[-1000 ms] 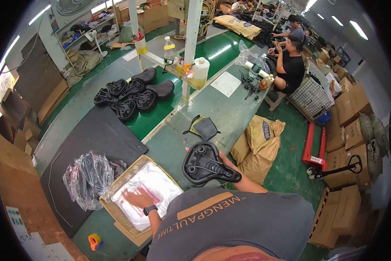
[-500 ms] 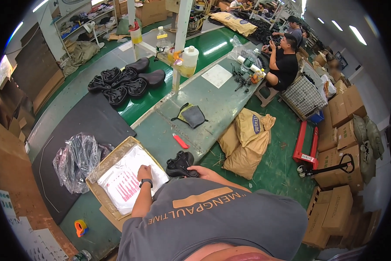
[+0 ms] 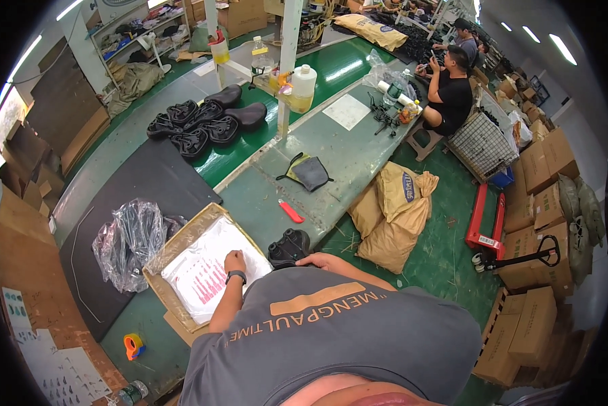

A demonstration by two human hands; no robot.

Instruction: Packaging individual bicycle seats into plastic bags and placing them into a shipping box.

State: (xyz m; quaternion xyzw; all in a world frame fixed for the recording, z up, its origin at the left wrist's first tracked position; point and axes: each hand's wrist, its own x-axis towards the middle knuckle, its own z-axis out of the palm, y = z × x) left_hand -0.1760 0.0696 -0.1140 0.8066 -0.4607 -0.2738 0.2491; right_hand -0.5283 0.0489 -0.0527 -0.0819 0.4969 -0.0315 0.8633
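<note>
My left hand (image 3: 234, 261) is closed, its fingers bunched over a white sheet with rows of red stickers (image 3: 208, 283). Whatever those fingertips pinch is too small to make out. That sheet lies in a shallow open cardboard box (image 3: 156, 276) on the green bench. Just right of the box, my right hand (image 3: 312, 260) grips a black bicycle saddle (image 3: 289, 247) by its near end. The saddle's moulded underside faces up at the bench edge, close to my body. Part of its near end is hidden by the hand and my shirt.
Ahead lie a red-handled cutter (image 3: 291, 212) and a grey cloth mask (image 3: 308, 172). Plastic-wrapped black parts (image 3: 133, 245) sit left of the box; several saddles (image 3: 209, 120) lie beyond. An orange tape dispenser (image 3: 134, 346) is near left. A co-worker (image 3: 449, 95) sits far right.
The whole picture has shifted slightly right and up. Both hands keep almost the same places, the left over the sticker sheet and the right on the bicycle saddle.
</note>
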